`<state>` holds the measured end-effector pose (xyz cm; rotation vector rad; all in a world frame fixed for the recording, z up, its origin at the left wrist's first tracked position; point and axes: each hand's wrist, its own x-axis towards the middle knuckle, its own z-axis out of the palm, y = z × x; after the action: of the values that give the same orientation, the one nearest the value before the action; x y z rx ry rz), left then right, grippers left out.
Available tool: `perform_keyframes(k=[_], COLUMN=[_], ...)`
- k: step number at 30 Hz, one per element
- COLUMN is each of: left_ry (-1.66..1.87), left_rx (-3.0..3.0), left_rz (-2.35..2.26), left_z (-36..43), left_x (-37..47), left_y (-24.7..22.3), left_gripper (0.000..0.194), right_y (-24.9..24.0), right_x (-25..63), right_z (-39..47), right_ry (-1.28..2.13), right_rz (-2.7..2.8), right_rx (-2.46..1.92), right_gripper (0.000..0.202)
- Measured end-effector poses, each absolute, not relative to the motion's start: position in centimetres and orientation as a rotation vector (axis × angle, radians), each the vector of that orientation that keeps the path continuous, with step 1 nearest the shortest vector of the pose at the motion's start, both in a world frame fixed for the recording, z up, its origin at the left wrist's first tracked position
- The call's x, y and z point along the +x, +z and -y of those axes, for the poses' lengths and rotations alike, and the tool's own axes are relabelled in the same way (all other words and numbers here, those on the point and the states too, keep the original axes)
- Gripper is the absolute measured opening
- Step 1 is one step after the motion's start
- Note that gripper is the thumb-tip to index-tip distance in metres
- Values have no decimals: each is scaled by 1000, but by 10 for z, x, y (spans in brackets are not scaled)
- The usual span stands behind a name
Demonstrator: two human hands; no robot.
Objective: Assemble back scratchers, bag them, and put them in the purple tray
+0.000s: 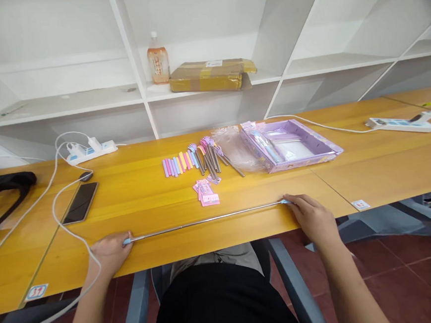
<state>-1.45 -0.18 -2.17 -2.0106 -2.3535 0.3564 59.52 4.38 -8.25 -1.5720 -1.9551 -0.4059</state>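
A telescopic back scratcher (205, 219) is drawn out long and spans the space between my hands, above the front of the table. My left hand (110, 252) is closed on its light blue end. At the other end, my right hand (311, 216) pinches another light blue part, mostly covered by the fingers. Farther back lies a pile of shortened back scratchers (209, 157) with metal rods and purple, blue and pink claw heads. To their left is a row of pastel-coloured handle pieces (180, 163). Several pink cards (206, 192) overlap in front of the pile.
A purple box (305, 159) holding wrapped items stands at the back right, beside clear plastic film (233, 147). On the left are a phone (81, 203), a power strip (91, 152), white cables and a black strapped device (7, 195). A bottle (158, 61) and carton (209, 76) occupy the shelf.
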Motion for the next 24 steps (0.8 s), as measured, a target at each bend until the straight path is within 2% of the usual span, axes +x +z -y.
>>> perform_keyframes(k=[13, 18, 24], left_ry=[449, 346, 292], left_rx=[-1876, -2265, -2437], left_rz=[2449, 2182, 2143], left_z=[-1, 4, 0], left_x=[5, 78, 148], left_y=[-18, -21, -20], left_gripper=[51, 41, 40], right_y=[-79, -66, -59], right_x=[595, 496, 373], right_z=[-55, -47, -12], right_ry=[-519, -285, -320], right_rz=[2124, 2284, 2409], right_rx=[-1550, -1130, -957], right_gripper=[25, 28, 18])
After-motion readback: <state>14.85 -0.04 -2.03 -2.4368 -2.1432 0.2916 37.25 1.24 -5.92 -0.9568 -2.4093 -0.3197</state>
